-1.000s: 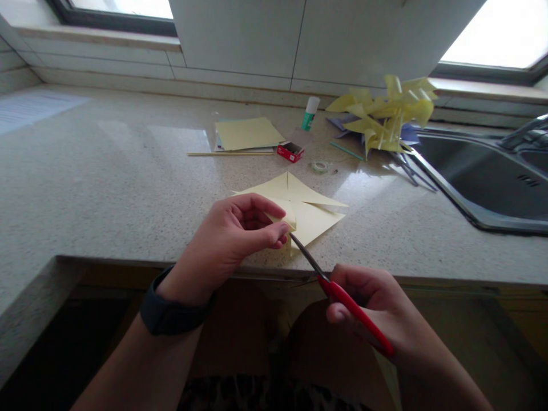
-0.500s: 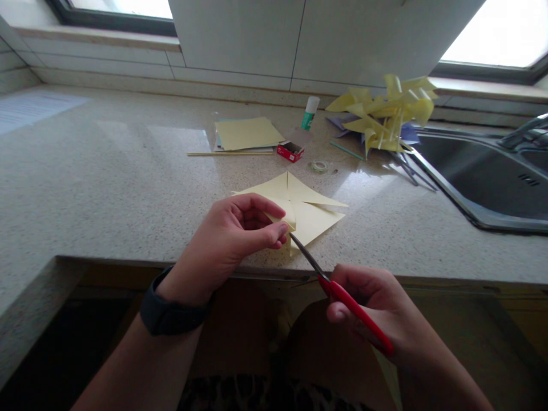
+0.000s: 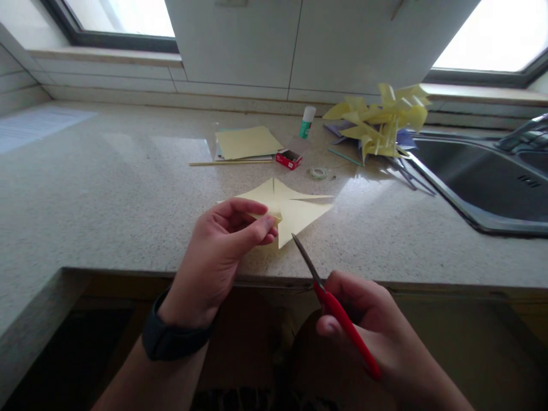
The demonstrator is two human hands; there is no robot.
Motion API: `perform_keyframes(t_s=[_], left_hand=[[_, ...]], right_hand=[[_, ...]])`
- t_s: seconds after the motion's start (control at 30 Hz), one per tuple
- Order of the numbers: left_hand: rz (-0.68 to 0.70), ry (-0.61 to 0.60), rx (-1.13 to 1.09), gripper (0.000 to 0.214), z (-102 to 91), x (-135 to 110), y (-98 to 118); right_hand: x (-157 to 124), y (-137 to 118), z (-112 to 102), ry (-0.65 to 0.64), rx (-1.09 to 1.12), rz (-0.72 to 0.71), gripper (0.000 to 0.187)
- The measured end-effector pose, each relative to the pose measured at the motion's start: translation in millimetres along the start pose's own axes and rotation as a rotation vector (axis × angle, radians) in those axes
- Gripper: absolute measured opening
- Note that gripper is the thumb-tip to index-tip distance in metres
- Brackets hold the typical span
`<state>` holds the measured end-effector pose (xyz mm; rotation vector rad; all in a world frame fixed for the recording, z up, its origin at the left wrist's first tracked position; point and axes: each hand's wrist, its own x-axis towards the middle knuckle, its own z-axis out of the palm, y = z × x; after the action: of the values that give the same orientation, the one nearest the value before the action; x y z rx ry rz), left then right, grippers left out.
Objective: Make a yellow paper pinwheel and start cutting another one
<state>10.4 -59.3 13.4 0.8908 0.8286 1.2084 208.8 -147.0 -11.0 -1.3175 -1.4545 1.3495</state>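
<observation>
A pale yellow paper square (image 3: 295, 210) with cuts running in from its corners lies on the speckled countertop (image 3: 128, 188) near the front edge. My left hand (image 3: 222, 251), with a dark wristband, pinches one flap of the paper beside its middle. My right hand (image 3: 363, 325) grips red-handled scissors (image 3: 334, 305). The closed blades point up and left, their tip just clear of the paper's near corner.
Behind the paper lie a stack of coloured sheets (image 3: 246, 142), a thin wooden stick (image 3: 231, 163), a small red box (image 3: 289, 159), a tape roll (image 3: 318, 172) and a glue stick (image 3: 306, 121). A heap of yellow paper pinwheels (image 3: 381, 123) sits beside the sink (image 3: 483, 177) at right.
The scissors' tip has drawn back out of the paper toward me. My left hand has shifted the paper slightly left, and the view has tilted a little.
</observation>
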Motion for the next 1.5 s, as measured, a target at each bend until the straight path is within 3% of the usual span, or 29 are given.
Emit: perform_keyframes(t_s=[0.1, 0.23, 0.53, 0.77, 1.1, 1.5], left_hand=[[-0.001, 0.101, -0.097, 0.018, 8.8, -5, -1], [-0.009, 0.149, -0.154, 0.018, 18.3, -11, -4], [0.031, 0.233, -0.184, 0.018, 24.4, -16, -11], [0.006, 0.229, -0.134, 0.019, 28.4, -12, -10], [0.011, 0.256, -0.028, 0.020, 27.4, -6, -13], [0.033, 0.275, -0.034, 0.020, 29.4, -4, -13]], right_hand=[[-1, 5, 12, 0.070, -0.004, -0.043, 0.040], [0, 7, 23, 0.171, -0.091, -0.146, 0.043], [6, 15, 26, 0.224, -0.118, -0.195, 0.042], [8, 24, 26, 0.154, -0.004, -0.143, 0.042], [8, 28, 31, 0.151, 0.167, -0.066, 0.045], [15, 24, 33, 0.145, 0.201, -0.108, 0.045]])
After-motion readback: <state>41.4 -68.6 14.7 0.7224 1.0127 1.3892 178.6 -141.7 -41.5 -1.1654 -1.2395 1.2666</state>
